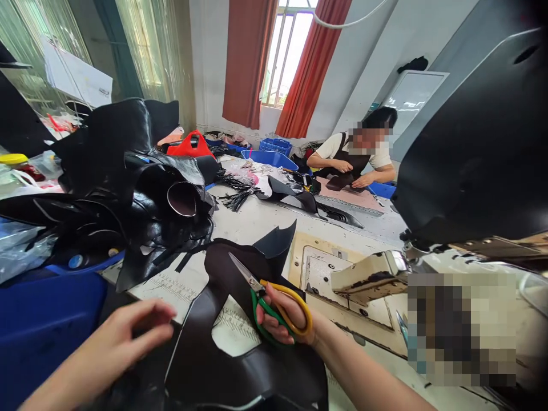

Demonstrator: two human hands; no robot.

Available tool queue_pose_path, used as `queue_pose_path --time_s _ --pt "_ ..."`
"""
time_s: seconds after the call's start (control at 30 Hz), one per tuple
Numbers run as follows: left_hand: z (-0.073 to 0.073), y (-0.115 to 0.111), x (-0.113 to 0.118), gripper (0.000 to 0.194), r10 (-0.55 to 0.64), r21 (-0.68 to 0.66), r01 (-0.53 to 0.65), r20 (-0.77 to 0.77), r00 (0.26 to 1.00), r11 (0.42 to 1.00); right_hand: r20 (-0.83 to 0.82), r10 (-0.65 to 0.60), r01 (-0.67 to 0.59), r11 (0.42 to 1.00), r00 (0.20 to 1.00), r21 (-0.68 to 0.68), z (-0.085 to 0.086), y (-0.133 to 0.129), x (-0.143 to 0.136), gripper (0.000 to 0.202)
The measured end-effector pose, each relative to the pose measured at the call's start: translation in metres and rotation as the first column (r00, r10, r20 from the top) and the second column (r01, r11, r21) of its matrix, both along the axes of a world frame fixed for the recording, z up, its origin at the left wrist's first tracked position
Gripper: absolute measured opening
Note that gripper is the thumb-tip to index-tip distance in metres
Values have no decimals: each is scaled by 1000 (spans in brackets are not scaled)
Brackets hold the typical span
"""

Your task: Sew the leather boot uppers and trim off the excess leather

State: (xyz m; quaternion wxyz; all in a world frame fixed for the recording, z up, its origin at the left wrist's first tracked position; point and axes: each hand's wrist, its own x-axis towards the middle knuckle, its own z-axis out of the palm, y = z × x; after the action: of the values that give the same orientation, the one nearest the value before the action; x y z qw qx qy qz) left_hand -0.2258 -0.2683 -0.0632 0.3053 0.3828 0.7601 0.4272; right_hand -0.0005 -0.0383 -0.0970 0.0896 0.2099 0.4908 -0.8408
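Note:
My right hand (285, 313) is wrapped round the handles of a pair of scissors (243, 272), one loop yellow and the other green. The blades look closed and point up and left, above a dark brown leather piece (192, 348). This leather lies on the worktable with a large curved opening in it, through which the white tabletop and printed ruler marks show. To the left, my left hand (128, 334) is raised beside the leather's edge, fingers curved, thumb apart, with nothing in it.
A sewing machine (368, 274) stands at the right. Black leather pieces (145, 165) pile up on the left, above a blue bin (51, 325). Across the table a person (355, 154) handles dark leather on a pinkish board (349, 197). Black strips (240, 191) lie mid-table.

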Motion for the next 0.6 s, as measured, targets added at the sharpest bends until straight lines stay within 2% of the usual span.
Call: queue_pose_path --time_s 0.07,0.17,0.27,0.3,0.33,0.37,0.4,0.43,0.47,0.5,0.53,0.6 --pt "1 34 -5 18 -37 98 36 9 999 995 7 -9 8 996 1000 92 4 -2 2 78" --pt "-7 80 1 21 -112 170 95 90 990 981 -5 -78 77 965 997 249 15 -1 10 76" --pt "-12 94 17 31 -170 171 137 201 965 976 -11 -189 175 881 982 439 34 5 19 63" --pt "-11 93 24 38 -195 168 157 244 950 973 -19 -235 211 828 972 519 40 8 22 57" --pt "-9 90 30 46 -219 168 176 283 934 970 -39 -280 240 733 959 637 46 9 25 52" --pt "-7 86 37 54 -235 171 189 312 921 967 -72 -304 246 585 950 773 51 10 28 47" --pt "-4 81 43 60 -234 173 185 331 914 967 -109 -298 224 385 948 895 54 9 31 40" --pt "-1 77 49 64 -211 175 159 340 916 972 -135 -259 180 159 956 971 56 6 35 32" --pt "1 73 54 67 -172 175 117 344 923 978 -136 -197 129 -51 971 990 57 2 40 24" --pt "3 70 59 69 -125 172 68 346 930 983 -113 -131 85 -204 985 975 56 -3 45 22" --pt "5 68 64 70 -78 171 19 348 934 985 -85 -81 58 -286 993 957 54 -9 51 22" --pt "7 64 73 72 -20 174 -45 357 934 984 -56 -45 35 -366 997 930 48 -18 62 24"
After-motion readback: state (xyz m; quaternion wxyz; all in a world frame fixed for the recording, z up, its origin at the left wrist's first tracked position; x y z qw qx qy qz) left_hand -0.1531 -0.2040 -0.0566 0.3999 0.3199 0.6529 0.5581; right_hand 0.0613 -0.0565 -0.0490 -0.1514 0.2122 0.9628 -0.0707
